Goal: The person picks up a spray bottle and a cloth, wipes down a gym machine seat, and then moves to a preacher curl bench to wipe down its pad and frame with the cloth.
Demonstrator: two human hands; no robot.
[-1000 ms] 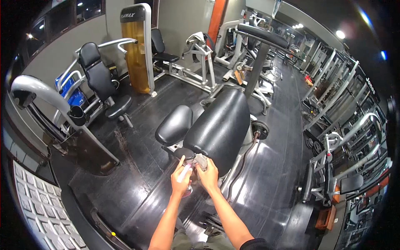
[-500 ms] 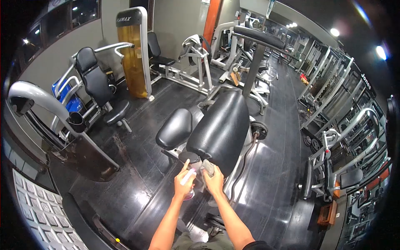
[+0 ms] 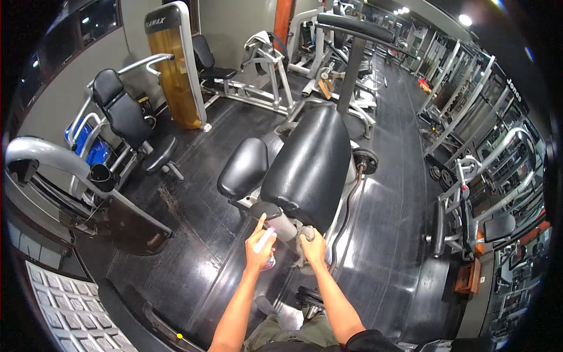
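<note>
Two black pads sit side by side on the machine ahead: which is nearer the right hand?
The large pad: its near end is close to the right hand and the cloth it grips. The small pad lies farther off, to the left.

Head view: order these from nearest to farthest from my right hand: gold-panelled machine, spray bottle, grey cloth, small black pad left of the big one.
1. Grey cloth: in the right hand.
2. Spray bottle: in the left hand.
3. Small black pad: ahead, left of the big pad.
4. Gold-panelled machine: farther back, on the left.
</note>
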